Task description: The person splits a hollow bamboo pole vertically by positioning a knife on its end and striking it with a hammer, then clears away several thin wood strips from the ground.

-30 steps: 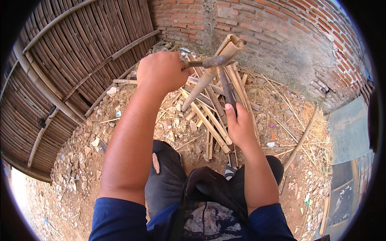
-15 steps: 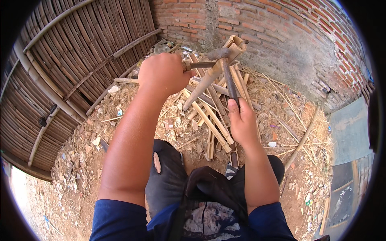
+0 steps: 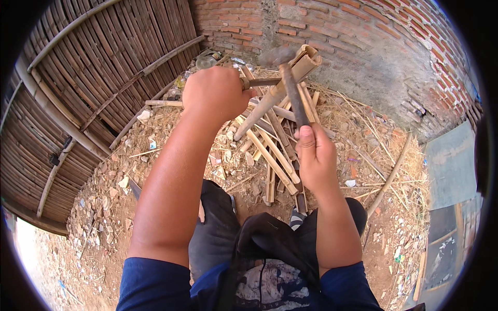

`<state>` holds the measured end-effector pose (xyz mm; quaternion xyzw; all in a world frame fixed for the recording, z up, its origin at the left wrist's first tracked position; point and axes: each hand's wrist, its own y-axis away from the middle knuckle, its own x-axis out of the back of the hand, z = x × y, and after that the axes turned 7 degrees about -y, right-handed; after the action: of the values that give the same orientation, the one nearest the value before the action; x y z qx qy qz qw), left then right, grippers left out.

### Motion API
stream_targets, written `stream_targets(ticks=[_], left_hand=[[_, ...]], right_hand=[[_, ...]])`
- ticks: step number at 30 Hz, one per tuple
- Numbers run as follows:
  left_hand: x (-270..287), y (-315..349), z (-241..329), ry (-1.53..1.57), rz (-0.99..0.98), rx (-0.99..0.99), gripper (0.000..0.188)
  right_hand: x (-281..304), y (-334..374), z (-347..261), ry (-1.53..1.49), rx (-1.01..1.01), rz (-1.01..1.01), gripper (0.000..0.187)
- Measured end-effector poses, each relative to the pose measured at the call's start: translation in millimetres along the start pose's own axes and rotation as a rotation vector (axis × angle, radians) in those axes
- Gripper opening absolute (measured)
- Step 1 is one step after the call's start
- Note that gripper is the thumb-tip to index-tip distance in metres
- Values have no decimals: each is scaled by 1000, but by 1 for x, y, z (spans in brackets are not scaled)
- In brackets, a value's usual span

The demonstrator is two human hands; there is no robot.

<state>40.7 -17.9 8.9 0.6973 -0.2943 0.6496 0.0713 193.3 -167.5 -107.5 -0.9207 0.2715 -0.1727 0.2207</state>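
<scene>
My left hand (image 3: 215, 96) is closed around the handle of a knife-like tool. Its dark blade (image 3: 263, 82) runs rightward against the upper part of a bamboo pole (image 3: 258, 118), and the pole with the hammer in front hides its far end. The pole leans up and to the right, with its hollow, split-looking end (image 3: 309, 58) on top. In my right hand (image 3: 316, 155) is a hammer (image 3: 294, 96), gripped low on the handle, thumb along it. The hammer's slightly blurred head (image 3: 277, 56) is above the blade, left of the pole's top.
Split bamboo strips (image 3: 272, 160) lie heaped on rubble-strewn ground below my hands. A slatted bamboo wall (image 3: 98, 62) rises at the left, a brick wall (image 3: 353, 57) behind. At the right are a long stick (image 3: 391, 173), dry straw and a grey sheet panel (image 3: 451, 166).
The hammer head has moved up and slightly left, away from the blade. My right hand has shifted a little to the right. My left hand stays on the knife-like tool with barely any movement.
</scene>
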Motion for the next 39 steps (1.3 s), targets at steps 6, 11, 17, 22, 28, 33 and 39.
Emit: stream_targets(ticks=[6, 11, 17, 22, 28, 33, 39], left_hand=[[6, 2, 8, 11, -19, -29, 52], [-3, -7, -5, -80, -51, -22, 46], [-8, -5, -12, -59, -71, 13, 38], [-14, -4, -5, -62, 9, 2, 32], [-9, -2, 6, -102, -54, -19, 31], [-13, -4, 0, -76, -8, -6, 32], [-12, -3, 4, -75, 8, -16, 34]], right_hand=[[-3, 4, 19, -327, 64, 206, 41], [-15, 1, 36, 91, -128, -5, 39], [6, -2, 1, -434, -58, 145, 41], [-8, -4, 27, 152, -9, -25, 42], [11, -2, 10, -103, -169, -32, 43], [15, 6, -2, -386, -58, 120, 39], [-17, 5, 27, 145, -76, -55, 36]])
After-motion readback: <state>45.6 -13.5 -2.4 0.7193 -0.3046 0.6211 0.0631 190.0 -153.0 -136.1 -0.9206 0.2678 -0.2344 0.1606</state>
